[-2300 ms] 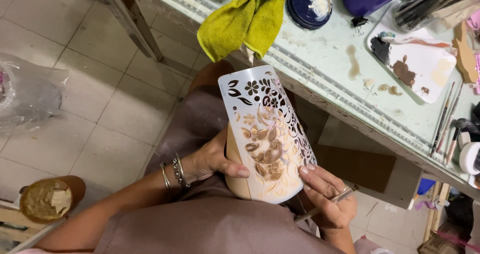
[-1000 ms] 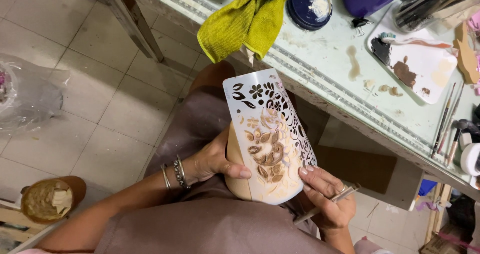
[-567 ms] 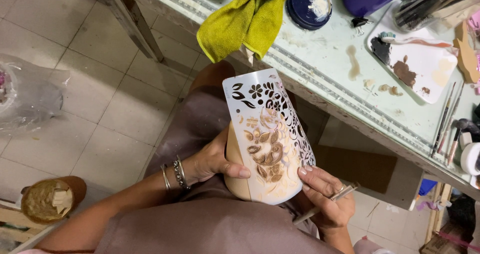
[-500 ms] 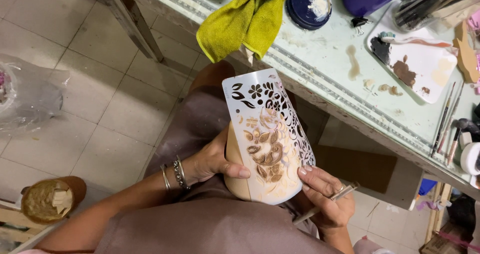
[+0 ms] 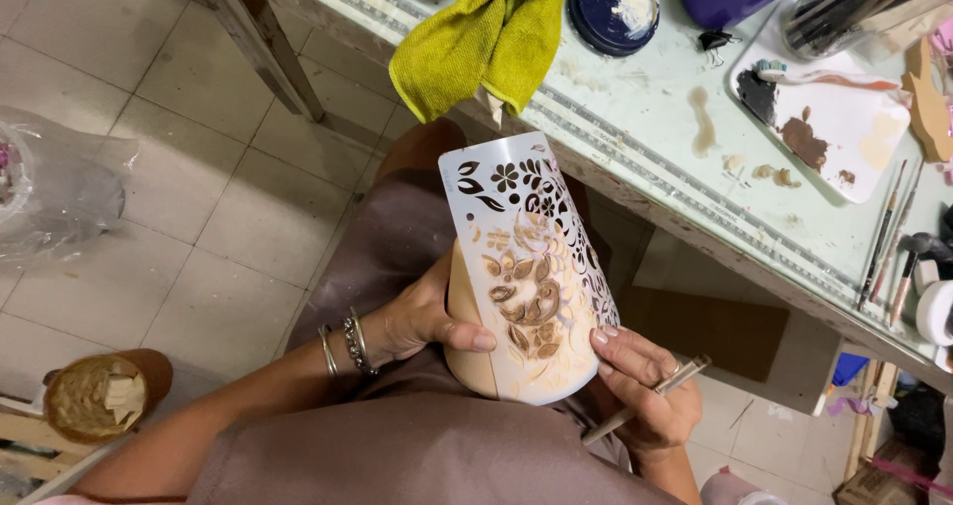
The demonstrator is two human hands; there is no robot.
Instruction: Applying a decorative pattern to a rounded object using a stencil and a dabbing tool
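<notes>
A tan clay vase (image 5: 473,356) lies on my lap, wrapped in a white plastic stencil (image 5: 526,257) with cut-out leaves and flowers. Brown paint fills the cut-outs in the middle. My left hand (image 5: 422,316), with bracelets on the wrist, grips the vase from the left, thumb pressing the stencil's edge. My right hand (image 5: 645,391) presses the stencil's lower right edge with its fingertips and holds a thin brush (image 5: 645,401) between the fingers.
A worktable (image 5: 635,118) stands ahead with a yellow-green cloth (image 5: 486,38) hanging over its edge, a dark blue lid (image 5: 615,8), a white paint palette (image 5: 829,118) and several brushes (image 5: 888,237). A brown pot (image 5: 99,396) and a plastic bag (image 5: 55,182) sit on the tiled floor.
Almost nothing moves; both hands keep holding the stencil against the vase, with only slight shifts of the fingers.
</notes>
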